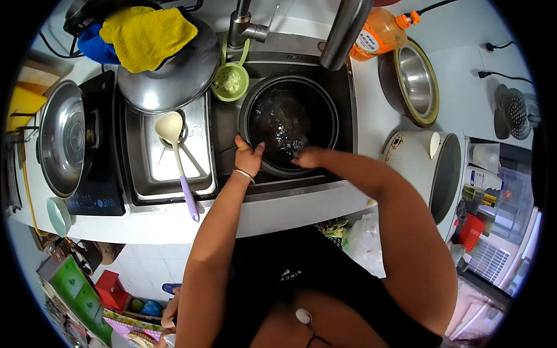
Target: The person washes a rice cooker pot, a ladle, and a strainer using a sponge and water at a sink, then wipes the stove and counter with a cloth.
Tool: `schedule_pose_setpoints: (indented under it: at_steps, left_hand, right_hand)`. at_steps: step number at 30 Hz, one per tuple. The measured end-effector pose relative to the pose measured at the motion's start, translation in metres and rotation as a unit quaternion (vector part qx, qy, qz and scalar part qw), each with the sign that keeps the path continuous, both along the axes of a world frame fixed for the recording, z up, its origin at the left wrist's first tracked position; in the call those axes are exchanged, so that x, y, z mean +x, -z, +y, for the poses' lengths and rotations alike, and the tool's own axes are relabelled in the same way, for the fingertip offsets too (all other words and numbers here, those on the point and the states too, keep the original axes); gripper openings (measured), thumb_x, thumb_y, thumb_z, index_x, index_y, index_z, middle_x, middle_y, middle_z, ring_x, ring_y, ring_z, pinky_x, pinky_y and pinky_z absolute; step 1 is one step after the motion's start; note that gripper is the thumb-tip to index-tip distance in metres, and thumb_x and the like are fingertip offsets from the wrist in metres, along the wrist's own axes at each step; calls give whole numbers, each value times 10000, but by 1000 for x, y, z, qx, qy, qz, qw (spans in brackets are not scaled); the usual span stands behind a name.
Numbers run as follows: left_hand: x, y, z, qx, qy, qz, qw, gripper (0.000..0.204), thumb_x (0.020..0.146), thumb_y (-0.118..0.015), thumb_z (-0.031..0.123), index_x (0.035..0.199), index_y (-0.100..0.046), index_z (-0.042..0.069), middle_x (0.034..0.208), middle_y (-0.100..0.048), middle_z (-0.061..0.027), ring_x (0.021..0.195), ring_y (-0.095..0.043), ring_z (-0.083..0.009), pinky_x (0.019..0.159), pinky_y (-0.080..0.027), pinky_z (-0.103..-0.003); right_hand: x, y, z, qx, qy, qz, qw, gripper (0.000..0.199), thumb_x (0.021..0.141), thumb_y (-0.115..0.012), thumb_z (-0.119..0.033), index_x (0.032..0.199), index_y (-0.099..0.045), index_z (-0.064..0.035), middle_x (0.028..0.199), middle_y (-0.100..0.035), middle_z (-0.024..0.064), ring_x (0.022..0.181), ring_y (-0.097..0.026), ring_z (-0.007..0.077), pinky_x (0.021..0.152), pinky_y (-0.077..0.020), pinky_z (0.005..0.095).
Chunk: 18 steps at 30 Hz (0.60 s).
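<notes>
A round black pot (pixel 332 122) with some water in it sits in the right sink basin (pixel 225 130). My left hand (pixel 249 159) grips the pot's near left rim, its thumb reaching over the edge. At the near side of the pot, my right hand (pixel 308 158) dips inside with its fingers curled downward. Something pale and blurred shows by those fingers; whether it is splashing water or a held thing is not clear. Behind the pot rises the faucet (pixel 239 29). A green strainer (pixel 230 82) with pale bits in it rests at the basin's far left.
A cream ladle (pixel 169 127) with a purple handle lies across the left basin (pixel 134 168). Beyond it a large lid (pixel 156 93) carries a yellow cloth (pixel 148 37). To the right stand an orange soap bottle (pixel 380 36), metal bowls (pixel 419 87) and a white enamel pot (pixel 415 156) on its side.
</notes>
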<state>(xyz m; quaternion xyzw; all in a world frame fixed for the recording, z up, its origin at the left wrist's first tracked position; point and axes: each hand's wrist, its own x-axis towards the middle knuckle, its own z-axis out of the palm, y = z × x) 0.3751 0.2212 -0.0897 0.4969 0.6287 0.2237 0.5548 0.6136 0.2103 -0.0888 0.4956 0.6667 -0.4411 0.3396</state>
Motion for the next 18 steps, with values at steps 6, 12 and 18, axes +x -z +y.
schedule_pose_setpoints:
  at_steps: [6, 12, 18]
  left_hand:
    - [-5, -16, 11, -35, -18, -68, 997, 924, 849, -527, 623, 1367, -202, -70, 1180, -542, -344, 1158, -526, -420, 952, -414, -373]
    - [-7, -2, 5, 14, 34, 64, 997, 705, 845, -637, 299, 1289, -233, -70, 1042, -580, -360, 1006, -572, -482, 856, -463, -434]
    - [2, -6, 7, 20, 28, 41, 999, 710, 787, -623, 147, 1303, -186, -70, 972, -593, -357, 965, -578, -491, 841, -468, -453]
  right_hand:
    - [-100, -21, 6, -102, 540, 278, 788, 671, 945, -388, -546, 1326, -474, 0, 1359, -476, 195, 1273, -425, 315, 1053, -319, 356]
    - [7, -108, 24, -56, -168, -111, 978, 793, 909, -253, -662, 1337, -479, -33, 1430, -379, 202, 1359, -310, 326, 1134, -185, 457]
    - [21, -61, -3, 79, -123, -140, 979, 821, 895, -243, -692, 1315, -506, -37, 1388, -446, 176, 1340, -339, 325, 1136, -184, 441]
